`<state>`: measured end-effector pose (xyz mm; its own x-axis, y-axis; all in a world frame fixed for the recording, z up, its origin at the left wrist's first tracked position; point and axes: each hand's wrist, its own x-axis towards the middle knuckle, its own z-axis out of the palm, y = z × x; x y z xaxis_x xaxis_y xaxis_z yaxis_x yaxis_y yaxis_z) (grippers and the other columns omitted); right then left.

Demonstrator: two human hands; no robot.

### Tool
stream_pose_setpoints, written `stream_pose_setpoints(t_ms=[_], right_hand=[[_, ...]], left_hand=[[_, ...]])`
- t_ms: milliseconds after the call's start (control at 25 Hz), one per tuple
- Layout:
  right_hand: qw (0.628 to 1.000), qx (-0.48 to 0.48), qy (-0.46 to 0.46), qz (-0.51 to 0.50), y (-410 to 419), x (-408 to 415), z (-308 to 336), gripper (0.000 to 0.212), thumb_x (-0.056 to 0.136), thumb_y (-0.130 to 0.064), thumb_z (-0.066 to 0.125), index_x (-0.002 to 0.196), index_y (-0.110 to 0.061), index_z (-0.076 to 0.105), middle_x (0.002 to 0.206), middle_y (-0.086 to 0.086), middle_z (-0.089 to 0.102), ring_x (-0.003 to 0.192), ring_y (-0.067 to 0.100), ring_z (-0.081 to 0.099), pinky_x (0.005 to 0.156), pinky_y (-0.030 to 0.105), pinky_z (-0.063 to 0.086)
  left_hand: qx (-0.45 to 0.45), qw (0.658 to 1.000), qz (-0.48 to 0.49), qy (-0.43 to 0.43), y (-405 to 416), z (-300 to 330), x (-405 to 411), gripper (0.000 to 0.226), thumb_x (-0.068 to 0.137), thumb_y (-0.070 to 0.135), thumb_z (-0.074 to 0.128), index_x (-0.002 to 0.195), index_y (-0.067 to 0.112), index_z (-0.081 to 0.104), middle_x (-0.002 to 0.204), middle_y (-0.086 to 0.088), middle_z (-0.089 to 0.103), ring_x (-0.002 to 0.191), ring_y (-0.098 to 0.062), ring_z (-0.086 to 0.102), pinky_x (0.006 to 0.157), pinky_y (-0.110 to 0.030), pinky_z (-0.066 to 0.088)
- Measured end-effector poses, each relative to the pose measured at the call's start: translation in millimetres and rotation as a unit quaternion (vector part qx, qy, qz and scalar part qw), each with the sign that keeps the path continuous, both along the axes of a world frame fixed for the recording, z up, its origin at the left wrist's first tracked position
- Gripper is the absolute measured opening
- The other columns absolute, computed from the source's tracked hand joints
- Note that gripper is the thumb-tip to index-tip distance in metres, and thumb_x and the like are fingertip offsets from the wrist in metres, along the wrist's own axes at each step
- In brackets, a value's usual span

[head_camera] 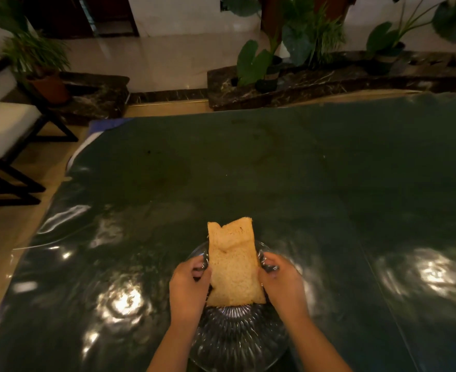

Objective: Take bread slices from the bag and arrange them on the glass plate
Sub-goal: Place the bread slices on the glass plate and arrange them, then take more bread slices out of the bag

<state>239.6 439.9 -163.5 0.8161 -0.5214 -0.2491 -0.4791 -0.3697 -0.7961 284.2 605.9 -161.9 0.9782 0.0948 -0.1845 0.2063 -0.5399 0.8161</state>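
Bread slice (232, 267) | pinched by left hand (188, 285), right hand (283, 283) | above glass plate (235, 342)

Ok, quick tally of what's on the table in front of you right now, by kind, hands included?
Bread, in a clear bag held over the plate: 1
Glass plate: 1
Hands, each in a grip on a side of the bread: 2 (left hand, right hand)
Total: 4
How many slices are in the bag cannot be told.
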Motion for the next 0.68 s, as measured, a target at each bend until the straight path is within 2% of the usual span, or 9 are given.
stream_pose_setpoints(t_ms=[80,160,360,440,560,680], right_hand=[[1.0,0.011,-0.014,0.0,-8.6,-4.5,15.6,0.033,0.076,-0.024,0.069,0.108,-0.024,0.064,0.096,-0.008,0.067,0.071,0.004,0.06,0.059,0.015,0.042],[0.999,0.035,-0.037,0.002,-21.5,-10.7,38.8,0.033,0.075,-0.022,0.071,0.107,-0.023,0.065,0.089,-0.01,0.065,0.07,-0.001,0.058,0.061,0.012,0.041],[0.99,0.023,-0.138,-0.014,-78.5,-55.5,122.3,0.029,0.073,-0.013,0.073,0.101,-0.018,0.068,0.08,-0.006,0.066,0.065,0.002,0.06,0.06,0.002,0.044],[0.985,0.009,-0.171,-0.021,-110.4,-86.3,154.9,0.029,0.072,-0.012,0.073,0.1,-0.017,0.068,0.079,-0.006,0.066,0.063,0.001,0.06,0.061,0.002,0.044],[0.978,-0.018,-0.205,-0.024,-163.9,-150.8,193.6,0.027,0.073,-0.012,0.073,0.099,-0.018,0.068,0.078,-0.005,0.066,0.063,-0.001,0.059,0.061,0.002,0.044],[0.971,-0.039,-0.235,-0.027,-223.0,-225.0,213.9,0.028,0.073,-0.011,0.072,0.099,-0.018,0.067,0.08,-0.005,0.065,0.066,0.006,0.06,0.067,0.008,0.047]], left_hand=[[-0.001,0.999,-0.026,-0.021,-9.8,20.9,-2.7,0.029,0.08,0.013,0.068,0.108,0.015,0.065,0.097,0.002,0.065,0.075,-0.002,0.059,0.063,-0.011,0.041],[-0.021,0.997,-0.064,-0.031,-25.7,46.4,-8.2,0.029,0.079,0.013,0.069,0.107,0.017,0.065,0.095,0.004,0.066,0.078,-0.002,0.059,0.065,-0.011,0.04],[-0.026,0.976,-0.191,-0.098,-86.9,126.9,-43.2,0.03,0.077,0.016,0.072,0.106,0.019,0.065,0.098,0.004,0.067,0.084,0.0,0.059,0.068,-0.003,0.04],[-0.01,0.962,-0.233,-0.145,-118.3,158.6,-68.6,0.033,0.077,0.018,0.072,0.109,0.02,0.064,0.098,0.005,0.066,0.085,-0.003,0.06,0.073,-0.006,0.041],[0.008,0.943,-0.269,-0.197,-173.4,195.9,-123.0,0.034,0.077,0.02,0.071,0.11,0.018,0.064,0.096,0.004,0.066,0.086,-0.007,0.061,0.081,-0.02,0.046],[0.005,0.933,-0.284,-0.222,-232.5,213.4,-190.2,0.034,0.078,0.022,0.071,0.111,0.019,0.064,0.094,0.005,0.065,0.085,-0.005,0.06,0.076,-0.012,0.042]])
